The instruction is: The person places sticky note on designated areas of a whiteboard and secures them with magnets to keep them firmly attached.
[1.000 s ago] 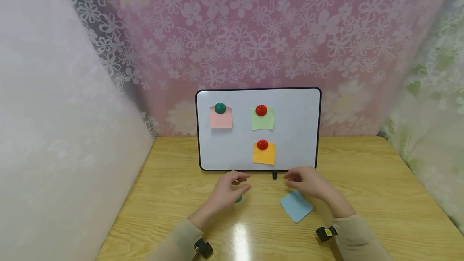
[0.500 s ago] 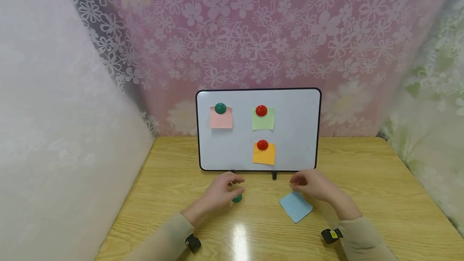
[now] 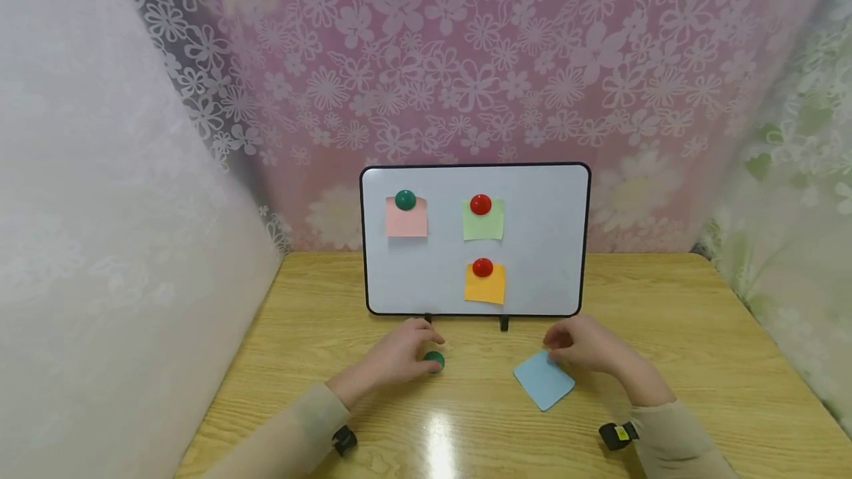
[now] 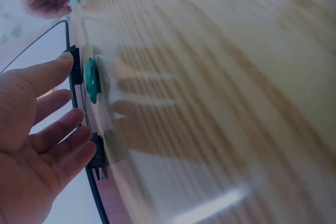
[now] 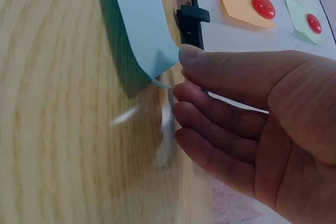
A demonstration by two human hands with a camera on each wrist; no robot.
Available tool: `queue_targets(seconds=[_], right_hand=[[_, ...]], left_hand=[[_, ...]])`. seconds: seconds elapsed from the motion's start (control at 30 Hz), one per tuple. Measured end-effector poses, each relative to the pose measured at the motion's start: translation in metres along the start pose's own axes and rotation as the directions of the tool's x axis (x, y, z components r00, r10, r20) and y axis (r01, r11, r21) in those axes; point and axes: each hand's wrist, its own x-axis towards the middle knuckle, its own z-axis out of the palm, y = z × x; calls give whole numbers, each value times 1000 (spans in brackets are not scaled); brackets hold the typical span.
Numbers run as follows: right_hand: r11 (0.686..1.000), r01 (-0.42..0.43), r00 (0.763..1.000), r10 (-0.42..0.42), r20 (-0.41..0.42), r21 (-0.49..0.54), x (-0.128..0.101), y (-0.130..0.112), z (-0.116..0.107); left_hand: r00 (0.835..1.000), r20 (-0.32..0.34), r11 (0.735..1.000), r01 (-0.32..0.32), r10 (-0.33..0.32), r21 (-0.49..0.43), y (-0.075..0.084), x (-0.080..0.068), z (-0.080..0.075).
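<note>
the left hand [image 3: 393, 358] is resting on the wooden table [image 3: 665, 331], fingers relaxed and slightly apart, fingertips just beside the loose green magnet [image 3: 435, 361] and not gripping it. the right hand [image 3: 586, 346] is lifting the far corner of the blue sticky note [image 3: 542, 383] with its fingertips; the fingers are lying close together, and whether the thumb is pinching the paper cannot be told. the curled corner could crease or slip free if pulled too hard, and the magnet could roll away if nudged. on the upright whiteboard [image 3: 546, 242]: three notes, pink, green and orange, under one green and two red magnets.
</note>
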Motion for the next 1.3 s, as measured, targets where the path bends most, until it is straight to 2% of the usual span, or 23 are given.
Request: queue_targets(seconds=[0.27,0.57,1.0,1.3], right_hand=[[1000,-15,1000,15,19,-18,0,1,0],[999,-30,1000,30,3,-45,2,4,6],[997,-71,997,71,18,-42,4,3,9],[999,-35,999,36,24,-37,5,3,9]], left_hand=[[1000,26,998,12,-14,54,-5,-2,1],[999,30,997,13,-16,78,-6,-5,1],[999,48,993,9,-14,119,-5,-2,6],[998,44,993,35,-40,113,-3,-1,7]])
